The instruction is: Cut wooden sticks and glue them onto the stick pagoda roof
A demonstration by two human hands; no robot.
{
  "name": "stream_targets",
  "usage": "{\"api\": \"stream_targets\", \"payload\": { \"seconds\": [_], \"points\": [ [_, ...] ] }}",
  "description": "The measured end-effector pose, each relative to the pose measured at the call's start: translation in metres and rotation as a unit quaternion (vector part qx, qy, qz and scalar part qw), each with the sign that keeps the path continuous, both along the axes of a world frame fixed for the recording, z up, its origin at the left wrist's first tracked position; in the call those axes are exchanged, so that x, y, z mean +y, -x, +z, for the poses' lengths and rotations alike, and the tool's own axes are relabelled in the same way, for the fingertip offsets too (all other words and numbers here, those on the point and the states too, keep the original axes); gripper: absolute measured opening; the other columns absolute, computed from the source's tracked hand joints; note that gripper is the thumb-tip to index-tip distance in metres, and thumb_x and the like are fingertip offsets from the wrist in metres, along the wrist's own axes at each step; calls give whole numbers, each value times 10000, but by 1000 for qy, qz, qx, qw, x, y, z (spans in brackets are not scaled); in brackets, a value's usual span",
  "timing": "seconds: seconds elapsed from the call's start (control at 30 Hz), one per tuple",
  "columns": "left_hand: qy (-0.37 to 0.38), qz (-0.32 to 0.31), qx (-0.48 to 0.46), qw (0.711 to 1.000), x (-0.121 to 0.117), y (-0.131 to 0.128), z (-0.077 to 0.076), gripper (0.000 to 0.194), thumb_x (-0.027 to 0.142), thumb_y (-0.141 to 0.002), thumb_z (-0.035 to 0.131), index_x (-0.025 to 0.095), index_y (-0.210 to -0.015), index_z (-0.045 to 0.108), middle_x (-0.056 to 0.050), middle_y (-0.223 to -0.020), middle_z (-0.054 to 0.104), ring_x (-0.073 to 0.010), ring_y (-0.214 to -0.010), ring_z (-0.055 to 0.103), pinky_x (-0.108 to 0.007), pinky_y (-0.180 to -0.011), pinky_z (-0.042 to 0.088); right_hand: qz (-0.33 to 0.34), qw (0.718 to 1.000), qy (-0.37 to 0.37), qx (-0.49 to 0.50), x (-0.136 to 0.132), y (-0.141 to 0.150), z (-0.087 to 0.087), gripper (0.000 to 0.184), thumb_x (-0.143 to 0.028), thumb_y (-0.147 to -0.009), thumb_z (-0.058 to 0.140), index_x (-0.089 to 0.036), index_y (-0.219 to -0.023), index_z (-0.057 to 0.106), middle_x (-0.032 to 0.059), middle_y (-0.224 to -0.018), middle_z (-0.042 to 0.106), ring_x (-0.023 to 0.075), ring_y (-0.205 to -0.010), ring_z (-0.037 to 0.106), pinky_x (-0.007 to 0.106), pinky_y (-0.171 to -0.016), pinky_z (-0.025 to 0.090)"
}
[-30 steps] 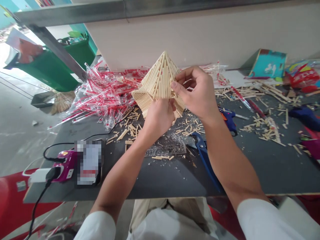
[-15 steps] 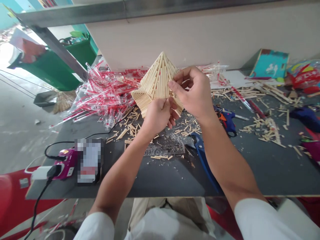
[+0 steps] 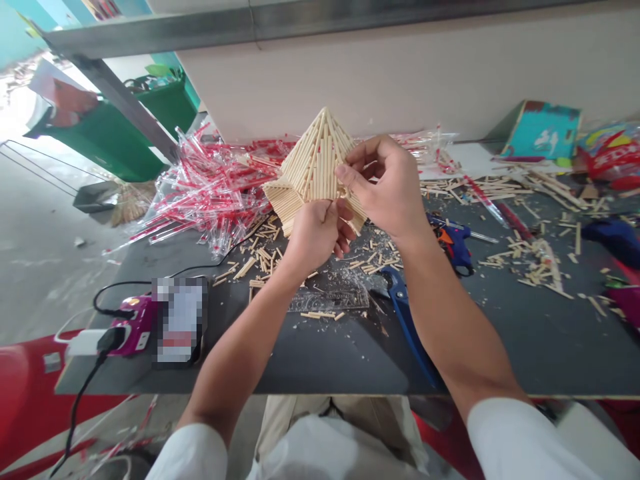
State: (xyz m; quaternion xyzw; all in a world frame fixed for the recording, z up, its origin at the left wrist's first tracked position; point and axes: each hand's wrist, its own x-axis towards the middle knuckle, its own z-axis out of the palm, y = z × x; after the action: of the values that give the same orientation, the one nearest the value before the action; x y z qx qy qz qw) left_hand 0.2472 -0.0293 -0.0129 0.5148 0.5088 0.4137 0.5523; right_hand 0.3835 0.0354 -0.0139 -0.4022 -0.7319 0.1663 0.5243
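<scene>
A pointed, star-like model made of pale wooden sticks (image 3: 313, 167) is held up over the dark table (image 3: 320, 353). My left hand (image 3: 315, 233) grips its lower edge from below, fingers curled shut on it. My right hand (image 3: 387, 190) is closed on its right side, thumb and fingertips pinching at the sticks. Under the hands lie cut stick bits (image 3: 260, 257) and a clear ruler (image 3: 330, 300).
A heap of red-and-clear wrappers (image 3: 210, 190) lies at the back left. Blue cutters (image 3: 407, 317), a blue glue gun (image 3: 453, 240), a phone (image 3: 179, 323) beside a purple device (image 3: 133, 320) with cables, a teal box (image 3: 543, 130) and scattered sticks (image 3: 535, 257) lie around. A green bin (image 3: 110, 137) stands off the table.
The left hand's fingers have loosened a little under the model; the right thumb has shifted slightly left along the sticks. The model stays in place.
</scene>
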Motion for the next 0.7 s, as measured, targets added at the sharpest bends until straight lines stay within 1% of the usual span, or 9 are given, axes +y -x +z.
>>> {"api": "stream_targets", "payload": {
  "seconds": [0.2, 0.3, 0.43, 0.57, 0.7],
  "points": [
    [4, -1, -23, 1000, 0, 0, 1, 342, 279, -1107, 345, 163, -830, 509, 18, -559, 610, -60, -371, 554, -176, -353, 404, -8, 1000, 6, 4, -3, 2, 3, 498, -722, -851, 652, -241, -963, 589, 50, -879, 684, 175, -752, 652, 347, -688, 582],
    [4, -1, -54, 999, 0, -1, 0, 330, 273, -1106, 357, 161, -840, 517, 20, -579, 611, -62, -374, 563, -176, -359, 411, -12, 1000, 14, 5, -3, 3, 4, 503, -716, -866, 641, -224, -961, 594, 55, -882, 685, 173, -760, 650, 346, -704, 580],
    [4, -13, -140, 990, 0, 0, -3, 288, 246, -1093, 395, 149, -866, 542, 23, -637, 592, -60, -404, 581, -179, -374, 424, -16, 1000, 19, 6, -2, 3, 4, 480, -687, -880, 650, -217, -958, 594, 61, -882, 683, 169, -756, 645, 339, -700, 575],
    [22, -31, -246, 968, 0, 3, -6, 246, 235, -1081, 438, 134, -912, 586, 27, -677, 571, -43, -445, 577, -158, -381, 413, -14, 1000, 15, 8, -1, 3, 3, 476, -680, -879, 659, -216, -960, 592, 53, -867, 673, 160, -731, 636, 330, -671, 564],
    [54, -47, -293, 953, 1, 9, -7, 232, 213, -1077, 449, 126, -943, 618, 34, -688, 555, -21, -459, 556, -122, -389, 401, -11, 1000, 13, 16, -2, 4, 2, 499, -684, -834, 708, -212, -954, 597, 46, -856, 667, 154, -717, 633, 322, -654, 559]
  ]
}}
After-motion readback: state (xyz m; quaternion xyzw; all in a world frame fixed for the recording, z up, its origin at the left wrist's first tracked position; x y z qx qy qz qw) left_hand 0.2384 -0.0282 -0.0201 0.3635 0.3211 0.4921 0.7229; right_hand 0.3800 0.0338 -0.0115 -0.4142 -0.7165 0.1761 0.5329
